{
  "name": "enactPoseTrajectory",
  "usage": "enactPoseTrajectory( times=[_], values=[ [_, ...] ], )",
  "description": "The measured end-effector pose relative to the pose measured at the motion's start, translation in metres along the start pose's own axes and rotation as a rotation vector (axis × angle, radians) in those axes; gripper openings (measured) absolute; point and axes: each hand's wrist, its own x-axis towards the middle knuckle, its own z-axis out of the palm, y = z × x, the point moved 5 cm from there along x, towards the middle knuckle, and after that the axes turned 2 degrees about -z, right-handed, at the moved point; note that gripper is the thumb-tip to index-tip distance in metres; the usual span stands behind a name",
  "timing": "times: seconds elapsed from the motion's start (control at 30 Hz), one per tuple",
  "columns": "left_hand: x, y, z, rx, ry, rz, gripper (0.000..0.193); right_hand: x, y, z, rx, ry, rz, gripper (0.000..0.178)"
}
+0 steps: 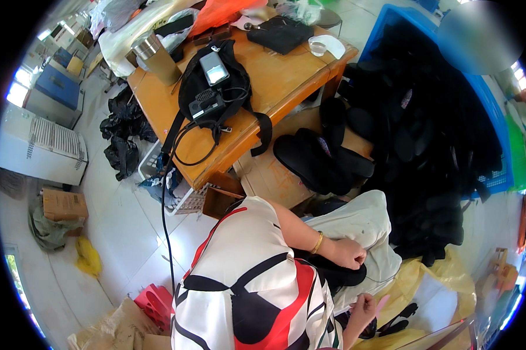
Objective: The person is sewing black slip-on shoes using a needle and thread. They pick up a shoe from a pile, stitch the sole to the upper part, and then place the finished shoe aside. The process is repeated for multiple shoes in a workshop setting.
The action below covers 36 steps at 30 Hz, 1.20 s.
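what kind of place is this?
Probably a small footwear workshop. A big blue crate is heaped with black shoe parts, more black soles lie on a cardboard box, and the left hand presses a black sole on the lap.

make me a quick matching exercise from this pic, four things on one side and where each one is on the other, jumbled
Things:
1. metal cup
2. left hand
3. yellow bag
4. black soles

Places:
A. on the floor by a cardboard box
B. on the wooden table
C. piled on a carton beside the table
D. resting on a black sole in the lap

Pairs: 1-B, 2-D, 3-A, 4-C
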Motion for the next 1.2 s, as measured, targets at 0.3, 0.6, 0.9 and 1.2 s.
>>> enactPoseTrajectory(
  times=[0.3, 0.6, 0.9, 1.2],
  values=[
    [-0.013, 0.029, 0.005, 0.304, -0.238, 0.304, 0.019, -0.004, 0.017, -0.05, 1.431, 0.089, 0.152, 0.012],
    [-0.016, 0.032, 0.016, 0.477, -0.335, 0.206, 0.023, 0.035, 0.037, -0.08, 1.365, 0.233, 0.2, 0.019],
    [0.005, 0.034, 0.011, 0.407, -0.393, 0.146, 0.027, 0.089, 0.006, -0.077, 0.758, 0.363, 0.183, 0.02],
    [0.004, 0.014, 0.006, 0.254, -0.383, 0.098, 0.026, 0.135, 0.008, -0.066, 0.185, 0.402, -0.033, 0.021]
  ],
)
